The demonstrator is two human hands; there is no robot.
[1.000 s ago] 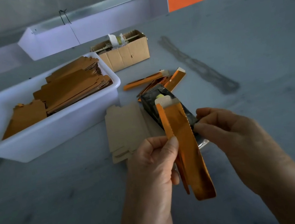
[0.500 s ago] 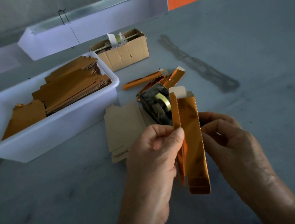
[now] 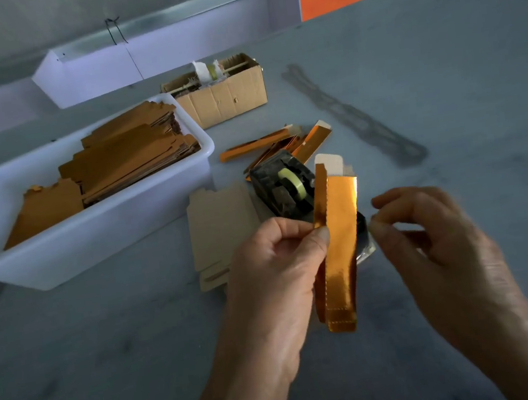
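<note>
- Right hand (image 3: 434,245): drawn off the carton (image 3: 340,240) since 0.5 s ago, now just beside it. Fingers curled, tips together, blurred. Whether tape sits between them cannot be told.
- Left hand (image 3: 274,271): pinches the carton's left edge, holding it upright above the bench (image 3: 110,368), open seam up, likely for taping.
- Dispenser (image 3: 283,190): just behind the carton, within reach.
- Tub (image 3: 96,253): stacked flat blanks (image 3: 124,160), the supply.
- Box (image 3: 227,98): oddments, unclear.
</note>
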